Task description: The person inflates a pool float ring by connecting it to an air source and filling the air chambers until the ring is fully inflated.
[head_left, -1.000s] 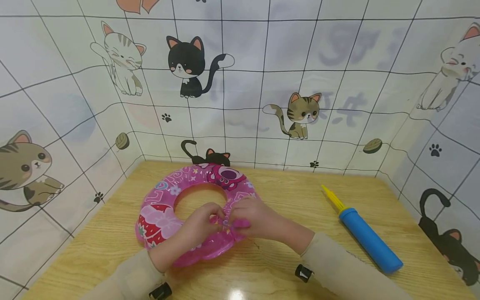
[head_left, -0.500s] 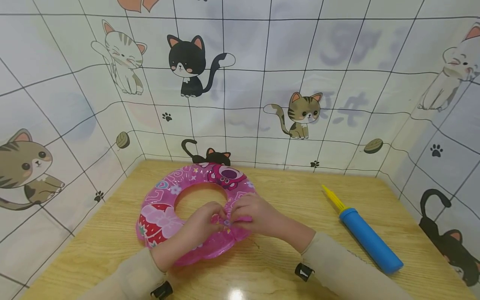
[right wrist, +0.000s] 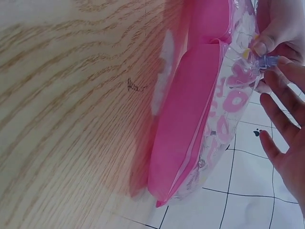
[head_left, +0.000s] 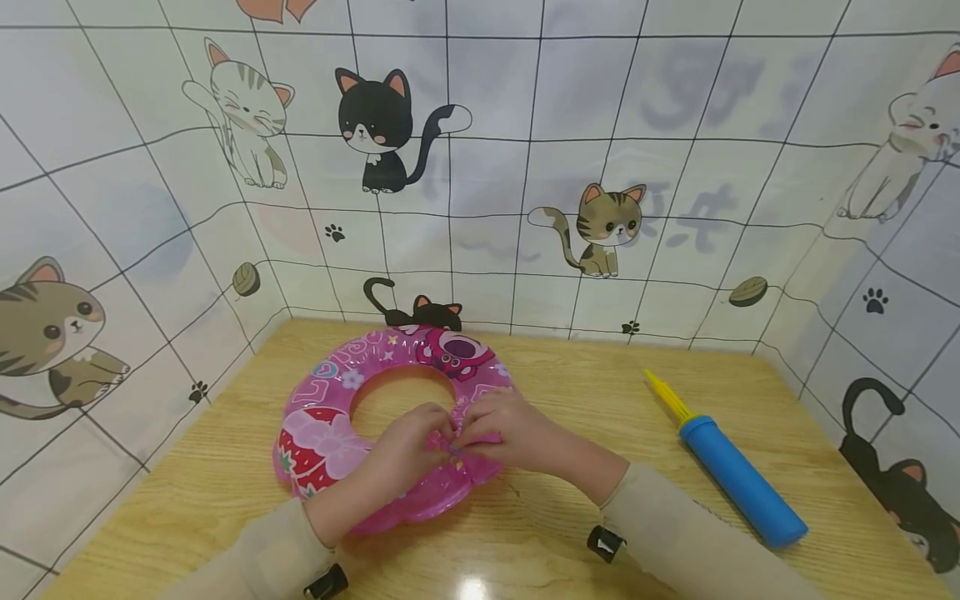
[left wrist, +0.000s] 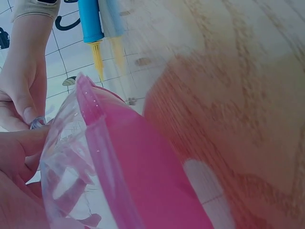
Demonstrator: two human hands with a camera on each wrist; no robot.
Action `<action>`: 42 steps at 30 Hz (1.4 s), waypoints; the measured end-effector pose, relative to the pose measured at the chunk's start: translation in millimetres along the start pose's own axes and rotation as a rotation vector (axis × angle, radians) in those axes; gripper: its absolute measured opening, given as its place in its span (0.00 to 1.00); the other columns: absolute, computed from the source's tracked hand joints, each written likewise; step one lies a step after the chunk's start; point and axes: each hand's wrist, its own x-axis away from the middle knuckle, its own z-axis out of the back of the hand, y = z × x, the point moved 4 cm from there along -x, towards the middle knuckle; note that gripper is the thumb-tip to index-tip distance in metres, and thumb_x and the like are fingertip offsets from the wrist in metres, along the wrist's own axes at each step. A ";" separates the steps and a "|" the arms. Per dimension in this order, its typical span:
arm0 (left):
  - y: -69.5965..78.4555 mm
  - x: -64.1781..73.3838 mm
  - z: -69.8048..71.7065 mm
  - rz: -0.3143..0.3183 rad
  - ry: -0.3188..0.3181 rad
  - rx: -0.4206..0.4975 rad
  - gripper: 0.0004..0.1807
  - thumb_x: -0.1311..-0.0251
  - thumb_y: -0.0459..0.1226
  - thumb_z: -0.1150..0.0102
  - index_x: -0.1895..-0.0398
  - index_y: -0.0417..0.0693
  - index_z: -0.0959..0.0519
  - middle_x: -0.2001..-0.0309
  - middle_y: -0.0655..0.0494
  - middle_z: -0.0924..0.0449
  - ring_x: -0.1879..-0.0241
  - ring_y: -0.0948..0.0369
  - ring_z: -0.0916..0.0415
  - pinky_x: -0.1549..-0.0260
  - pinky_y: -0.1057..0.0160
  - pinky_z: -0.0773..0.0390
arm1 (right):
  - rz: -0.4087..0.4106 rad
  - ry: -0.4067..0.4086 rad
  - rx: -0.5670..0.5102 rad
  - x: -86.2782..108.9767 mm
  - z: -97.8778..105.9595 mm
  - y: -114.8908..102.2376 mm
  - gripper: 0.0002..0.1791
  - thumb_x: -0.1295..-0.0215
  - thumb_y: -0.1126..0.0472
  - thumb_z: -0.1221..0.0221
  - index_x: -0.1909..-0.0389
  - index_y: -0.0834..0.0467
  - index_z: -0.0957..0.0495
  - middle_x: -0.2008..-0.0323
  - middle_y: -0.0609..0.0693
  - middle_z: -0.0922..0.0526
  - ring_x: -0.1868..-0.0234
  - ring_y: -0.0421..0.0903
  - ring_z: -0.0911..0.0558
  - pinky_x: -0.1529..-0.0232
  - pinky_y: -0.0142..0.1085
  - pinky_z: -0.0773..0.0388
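Observation:
A pink inflatable swim ring point(head_left: 315, 450) with strawberry and bear prints lies on the table, its near side sagging and creased. My left hand point(head_left: 405, 454) pinches the ring's clear air valve point(right wrist: 268, 61) near its base. From the other side my right hand point(head_left: 513, 429) pinches the valve's outer end between thumb and index finger. In the right wrist view its other fingers point(right wrist: 279, 114) are spread apart from the ring. The left wrist view shows the valve point(left wrist: 38, 122) small, between both hands. My fingers hide most of it in the head view.
A blue hand pump point(head_left: 738, 479) with a yellow nozzle point(head_left: 666, 393) lies on the right of the wooden table point(head_left: 577, 383). Cat-printed white sheeting point(head_left: 487, 167) rises behind the table and on both sides.
The right fingertips have shifted slightly left, closer to the left hand at the valve. The left hand stays almost in place. The ring and the pump have not visibly moved on the table.

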 end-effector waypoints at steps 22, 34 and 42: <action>-3.6 -2.1 2.8 0.122 0.013 0.131 0.09 0.48 0.29 0.29 0.71 0.51 0.20 0.58 0.59 0.22 0.50 0.54 0.25 0.48 0.50 0.24 | 0.102 0.231 0.042 5.8 1.0 -0.2 0.11 0.51 0.64 0.26 0.65 0.55 0.13 0.65 0.43 0.15 0.61 0.39 0.19 0.52 0.38 0.25; -3.0 -2.1 1.5 0.114 0.005 0.147 0.08 0.48 0.30 0.29 0.70 0.48 0.20 0.61 0.60 0.23 0.53 0.56 0.24 0.48 0.52 0.23 | -0.011 0.171 -0.003 6.2 -3.3 2.6 0.08 0.47 0.64 0.29 0.65 0.54 0.12 0.66 0.43 0.15 0.60 0.39 0.19 0.51 0.36 0.26; -4.2 -2.4 0.3 0.113 0.008 0.156 0.09 0.48 0.30 0.28 0.70 0.49 0.20 0.61 0.60 0.23 0.53 0.56 0.24 0.48 0.51 0.23 | -0.089 0.107 -0.191 2.1 -4.3 8.1 0.06 0.45 0.66 0.30 0.66 0.56 0.14 0.66 0.44 0.14 0.60 0.38 0.18 0.55 0.29 0.23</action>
